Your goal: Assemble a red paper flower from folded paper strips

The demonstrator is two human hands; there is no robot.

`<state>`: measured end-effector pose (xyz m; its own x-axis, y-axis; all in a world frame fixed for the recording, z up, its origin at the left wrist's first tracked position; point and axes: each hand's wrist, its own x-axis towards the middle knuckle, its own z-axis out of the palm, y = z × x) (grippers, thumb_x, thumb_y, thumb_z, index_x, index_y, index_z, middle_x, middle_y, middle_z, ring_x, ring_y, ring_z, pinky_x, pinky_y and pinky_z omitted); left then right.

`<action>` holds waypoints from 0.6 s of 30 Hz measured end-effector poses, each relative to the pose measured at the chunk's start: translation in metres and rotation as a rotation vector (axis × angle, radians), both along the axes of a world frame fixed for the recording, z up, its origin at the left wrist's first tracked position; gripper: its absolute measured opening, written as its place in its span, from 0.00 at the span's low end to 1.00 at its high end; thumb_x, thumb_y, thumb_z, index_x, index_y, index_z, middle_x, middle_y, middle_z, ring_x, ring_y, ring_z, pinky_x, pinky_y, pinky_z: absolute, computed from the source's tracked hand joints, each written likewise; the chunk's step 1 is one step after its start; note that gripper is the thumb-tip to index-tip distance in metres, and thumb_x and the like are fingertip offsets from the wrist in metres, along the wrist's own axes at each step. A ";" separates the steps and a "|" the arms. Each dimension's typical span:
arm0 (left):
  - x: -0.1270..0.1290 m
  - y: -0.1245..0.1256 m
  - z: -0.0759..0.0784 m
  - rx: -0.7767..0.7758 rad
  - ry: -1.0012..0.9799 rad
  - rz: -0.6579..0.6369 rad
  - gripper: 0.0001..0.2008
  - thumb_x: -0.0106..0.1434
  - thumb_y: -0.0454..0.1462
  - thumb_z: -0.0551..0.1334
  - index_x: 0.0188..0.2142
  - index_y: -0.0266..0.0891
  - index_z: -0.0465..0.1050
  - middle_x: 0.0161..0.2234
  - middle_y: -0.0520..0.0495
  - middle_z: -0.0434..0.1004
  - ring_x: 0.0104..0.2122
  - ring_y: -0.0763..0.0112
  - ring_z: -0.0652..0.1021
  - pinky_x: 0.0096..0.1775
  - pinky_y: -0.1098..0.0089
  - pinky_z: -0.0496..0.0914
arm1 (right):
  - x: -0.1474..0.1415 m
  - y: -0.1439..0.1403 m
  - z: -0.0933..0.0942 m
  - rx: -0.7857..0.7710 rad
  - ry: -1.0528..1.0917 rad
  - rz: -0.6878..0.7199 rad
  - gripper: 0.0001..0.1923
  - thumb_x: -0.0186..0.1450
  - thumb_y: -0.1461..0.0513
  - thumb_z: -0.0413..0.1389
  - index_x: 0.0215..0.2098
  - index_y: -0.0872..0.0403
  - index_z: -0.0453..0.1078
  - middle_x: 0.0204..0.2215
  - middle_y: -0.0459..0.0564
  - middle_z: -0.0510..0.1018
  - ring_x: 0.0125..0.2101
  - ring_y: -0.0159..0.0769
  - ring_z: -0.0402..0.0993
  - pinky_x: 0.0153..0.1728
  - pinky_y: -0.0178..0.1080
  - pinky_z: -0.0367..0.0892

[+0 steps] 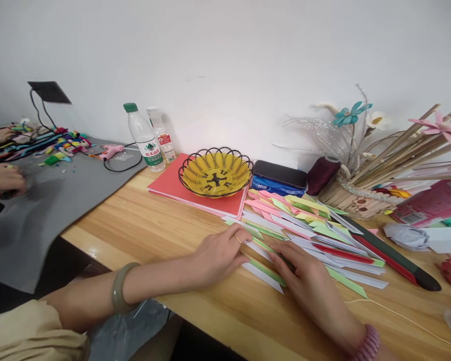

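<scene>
My left hand (218, 253) lies flat on the wooden table (154, 225), its fingertips touching the near end of a folded green and white paper strip (265, 271). My right hand (308, 281) presses down on the same strip from the right. Beyond both hands spreads a pile of folded paper strips (311, 225) in pink, green, yellow and white. A ring is on the left hand, a green bangle on that wrist, and a pink bracelet on the right wrist.
A yellow wire basket (215, 172) sits on red card (173, 186). Two water bottles (145, 136) stand by the wall. A dark knife-like tool (394, 259), a maroon thread spool (322, 173), a stick vase (355, 198). At far left another person's hands (2, 178) work on grey felt (52, 200).
</scene>
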<state>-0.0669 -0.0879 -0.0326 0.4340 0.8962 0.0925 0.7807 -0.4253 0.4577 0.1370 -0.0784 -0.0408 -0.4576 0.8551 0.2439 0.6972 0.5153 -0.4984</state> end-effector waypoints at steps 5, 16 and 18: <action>0.000 0.000 -0.003 0.072 0.050 -0.044 0.11 0.61 0.37 0.55 0.44 0.41 0.63 0.44 0.47 0.66 0.37 0.71 0.73 0.36 0.69 0.69 | -0.001 0.001 0.001 0.050 -0.015 -0.024 0.13 0.66 0.59 0.44 0.36 0.52 0.70 0.33 0.51 0.76 0.33 0.37 0.73 0.33 0.39 0.70; -0.007 -0.003 0.001 0.196 0.031 -0.142 0.10 0.63 0.40 0.52 0.37 0.40 0.69 0.38 0.47 0.71 0.41 0.70 0.71 0.39 0.70 0.67 | 0.009 -0.001 0.011 0.340 -0.129 0.059 0.11 0.66 0.60 0.46 0.40 0.53 0.68 0.35 0.53 0.72 0.35 0.37 0.70 0.34 0.39 0.67; -0.009 -0.004 -0.001 0.218 0.075 -0.191 0.10 0.62 0.41 0.53 0.36 0.40 0.70 0.37 0.47 0.72 0.39 0.70 0.71 0.37 0.71 0.67 | 0.008 -0.004 0.012 0.208 -0.148 0.147 0.11 0.66 0.61 0.45 0.36 0.52 0.69 0.32 0.49 0.72 0.31 0.32 0.71 0.30 0.35 0.67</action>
